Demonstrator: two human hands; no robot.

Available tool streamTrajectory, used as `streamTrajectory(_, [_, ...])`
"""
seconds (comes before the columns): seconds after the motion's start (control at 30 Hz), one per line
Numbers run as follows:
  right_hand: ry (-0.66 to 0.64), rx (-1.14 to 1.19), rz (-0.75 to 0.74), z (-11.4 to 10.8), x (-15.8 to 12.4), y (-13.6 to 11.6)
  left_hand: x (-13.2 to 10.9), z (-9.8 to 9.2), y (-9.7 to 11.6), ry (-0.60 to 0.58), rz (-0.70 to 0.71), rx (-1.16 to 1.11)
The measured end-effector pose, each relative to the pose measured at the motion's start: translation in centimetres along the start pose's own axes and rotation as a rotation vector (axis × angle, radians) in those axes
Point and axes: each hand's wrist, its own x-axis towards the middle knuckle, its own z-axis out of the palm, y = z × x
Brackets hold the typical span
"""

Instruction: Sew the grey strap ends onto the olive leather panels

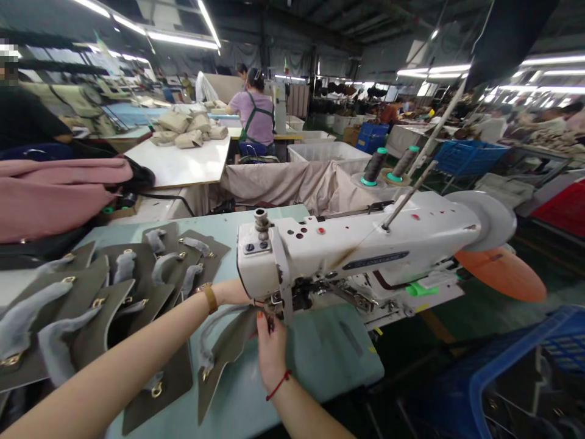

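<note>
A white industrial sewing machine [365, 250] lies across the pale green table [320, 360]. My left hand [235, 292], a brown watch strap on its wrist, reaches under the machine head, its fingers hidden behind it. My right hand [270, 344], with a red string at the wrist, pinches an olive leather piece [226, 353] with a grey strap beside the needle area. Several similar olive pieces with grey straps and gold rings [91, 299] lie stacked to the left.
Pink fabric [55, 195] is piled at far left. Two thread cones [375, 166] stand behind the machine. A blue basket [530, 378] sits at lower right. A person in a purple top [258, 116] sits at a far table; beige bags [187, 128] lie on a white table.
</note>
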Motion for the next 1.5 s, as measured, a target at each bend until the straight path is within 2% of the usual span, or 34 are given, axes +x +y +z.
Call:
streamTrajectory(0.1, [-0.025,-0.022,0.004,-0.4,-0.1,-0.6,-0.4,0.5,-0.3,-0.165,-0.048,-0.037])
streamTrajectory(0.2, [-0.055,-0.043,0.001,-1.2,-0.2,-1.1,-0.9,1.0,-1.5,-0.186,-0.106,-0.070])
streamTrajectory(0.3, [-0.120,-0.043,0.016,-2.3,0.0,-1.4,-1.7,1.7,-3.1,-0.134,-0.090,-0.085])
streamTrajectory(0.43, [-0.243,-0.019,0.054,-4.1,0.6,-1.5,-2.8,3.2,-4.7,0.019,-0.030,-0.154])
streamTrajectory(0.63, [-0.383,0.025,0.122,-6.3,2.2,-2.1,-3.8,6.0,-6.6,0.178,-0.103,-0.290])
streamTrajectory(0.7, [-0.435,0.020,0.136,-6.9,2.7,-2.8,-4.1,6.4,-7.0,0.244,-0.108,-0.272])
streamTrajectory(0.83, [-0.515,-0.009,0.180,-8.1,2.9,-4.3,-5.1,6.3,-8.3,0.290,-0.059,-0.192])
streamTrajectory(0.97, [-0.565,0.010,0.233,-9.4,1.7,-5.0,-6.6,6.9,-11.6,0.416,-0.014,-0.196])
streamTrajectory(1.07, [-0.549,0.005,0.188,-10.2,0.4,-4.7,-8.2,8.5,-14.4,0.378,0.010,-0.161])
streamTrajectory(1.17, [-0.496,0.003,0.156,-10.7,-0.9,-3.7,-9.6,10.6,-15.7,0.295,0.077,-0.065])
streamTrajectory(1.23, [-0.448,0.024,0.166,-10.7,-1.8,-3.0,-9.9,11.8,-15.4,0.309,0.053,-0.072])
streamTrajectory(1.33, [-0.348,0.076,0.215,-10.2,-2.8,-2.1,-9.6,13.1,-13.5,0.397,-0.095,-0.134])
streamTrajectory(1.4, [-0.286,0.103,0.239,-9.8,-3.3,-1.9,-9.3,13.5,-11.8,0.426,-0.140,-0.128])
streamTrajectory(1.5, [-0.256,0.109,0.233,-9.5,-3.8,-1.9,-9.3,13.4,-10.1,0.402,-0.134,-0.109])
